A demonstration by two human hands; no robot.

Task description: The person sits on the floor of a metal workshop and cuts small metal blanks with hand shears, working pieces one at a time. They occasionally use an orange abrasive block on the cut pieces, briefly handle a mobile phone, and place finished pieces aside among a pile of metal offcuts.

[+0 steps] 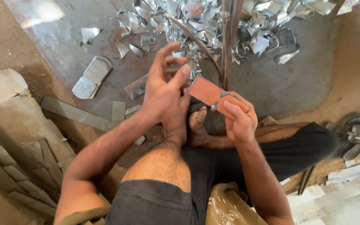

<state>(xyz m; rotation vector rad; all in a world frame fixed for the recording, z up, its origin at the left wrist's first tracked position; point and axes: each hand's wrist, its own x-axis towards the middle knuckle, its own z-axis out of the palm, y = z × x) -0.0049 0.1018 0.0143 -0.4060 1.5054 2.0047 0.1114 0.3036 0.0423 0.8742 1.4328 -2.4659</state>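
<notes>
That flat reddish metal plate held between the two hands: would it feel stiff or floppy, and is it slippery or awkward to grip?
The reddish plate looks thin yet stays flat while pinched by the right hand at one end, so probably stiff and light. Its smooth face may be somewhat slippery. Cut edges like those of the metal offcuts are likely sharp, so the left hand would want care.

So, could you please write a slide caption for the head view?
Right hand holds an orange metal plate while left hand touches it, above metal scraps.
</notes>
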